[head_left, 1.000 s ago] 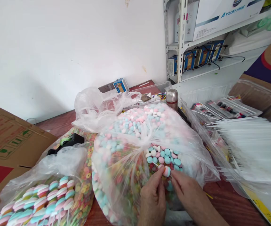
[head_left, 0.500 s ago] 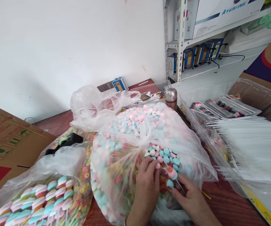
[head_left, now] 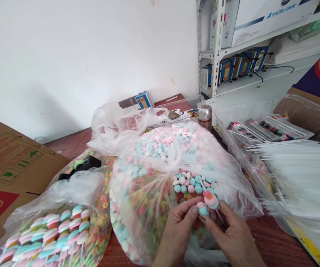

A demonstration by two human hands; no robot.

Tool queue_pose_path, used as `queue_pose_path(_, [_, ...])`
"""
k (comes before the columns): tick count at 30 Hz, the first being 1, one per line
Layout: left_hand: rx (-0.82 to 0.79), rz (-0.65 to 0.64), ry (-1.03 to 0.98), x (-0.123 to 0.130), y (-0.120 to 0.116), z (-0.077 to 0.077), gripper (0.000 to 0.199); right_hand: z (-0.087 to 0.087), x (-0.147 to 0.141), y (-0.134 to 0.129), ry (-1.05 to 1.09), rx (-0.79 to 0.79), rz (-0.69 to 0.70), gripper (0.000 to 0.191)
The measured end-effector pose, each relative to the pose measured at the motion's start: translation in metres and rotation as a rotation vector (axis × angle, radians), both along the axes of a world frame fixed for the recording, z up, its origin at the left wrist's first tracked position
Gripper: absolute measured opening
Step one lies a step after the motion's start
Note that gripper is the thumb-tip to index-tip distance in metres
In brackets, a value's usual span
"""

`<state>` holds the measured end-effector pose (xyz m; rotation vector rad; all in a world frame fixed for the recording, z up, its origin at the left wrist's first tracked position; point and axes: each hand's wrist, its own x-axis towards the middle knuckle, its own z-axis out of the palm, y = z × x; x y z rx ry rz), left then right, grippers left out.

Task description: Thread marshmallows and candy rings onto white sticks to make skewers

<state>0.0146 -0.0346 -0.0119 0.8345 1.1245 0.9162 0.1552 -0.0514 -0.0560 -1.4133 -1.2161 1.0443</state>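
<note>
My left hand (head_left: 179, 231) and my right hand (head_left: 226, 235) are close together at the bottom middle, and both pinch a thin white stick with stacked pink, blue and white candy discs (head_left: 210, 201). Its lower end reaches past my right fingers. Just behind my hands lies a large transparent plastic bag (head_left: 160, 167), full of pastel candy discs and coloured ring candies. The bag's opening is folded back, showing loose discs near my fingers. Its underside is hidden by my hands.
To the left lie a bag of striped twisted candies (head_left: 49, 237) and a cardboard box (head_left: 10, 163). A bundle of white sticks (head_left: 301, 174) lies to the right. A metal flask (head_left: 205, 117) stands behind, below white shelving (head_left: 218, 48).
The candy stack has grown from one piece to several on the stick and has risen slightly. My hands have come closer together around it. The view has shifted slightly.
</note>
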Motion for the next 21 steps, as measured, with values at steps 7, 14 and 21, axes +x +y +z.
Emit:
queue_pose_path(7, [0.076, -0.093, -0.053, -0.003, -0.001, 0.004, 0.043, -0.004, -0.004, 0.002, 0.258, -0.059, 0.065, 0.036])
queue_pose_path(14, [0.111, 0.006, -0.035, -0.001, 0.001, -0.008, 0.033, 0.001, 0.007, -0.003, 0.057, -0.060, 0.181, 0.038])
queue_pose_path(21, [0.045, 0.246, 0.040, -0.009, 0.005, -0.017, 0.039, -0.011, 0.030, -0.030, -0.163, -0.051, 0.394, 0.036])
